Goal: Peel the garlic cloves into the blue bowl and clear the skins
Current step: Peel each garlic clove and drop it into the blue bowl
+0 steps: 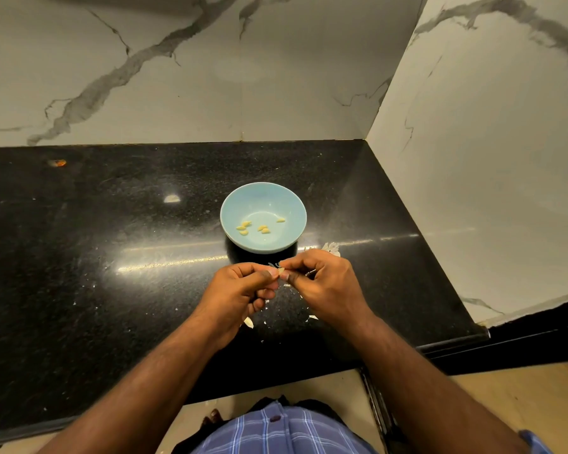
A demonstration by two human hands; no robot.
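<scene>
I have a garlic clove [281, 272] pinched between both hands just this side of the blue bowl [263, 194], above the black worktop [112, 257]. My left hand [243, 286] has its fingers curled round the clove from the left, and my right hand [322, 280] pinches at it from the right, fingertips meeting at a wisp of pale skin [274, 265] that stands up off the clove. So I judge I am mid-peel on this one, the skin partly lifted but not off. In the bowl lie a few peeled cloves [261, 226], scattered over the bottom. Loose skins [331, 248] sit on the worktop just right of the bowl, and smaller flakes [312, 317] lie under and around my wrists. Next I would need to pull the skin clear with the right hand while the left keeps hold, then reach forward and drop the bare clove in the bowl. The skins still want gathering afterwards; they are thin and light, so I expect a sweep rather than picking
</scene>
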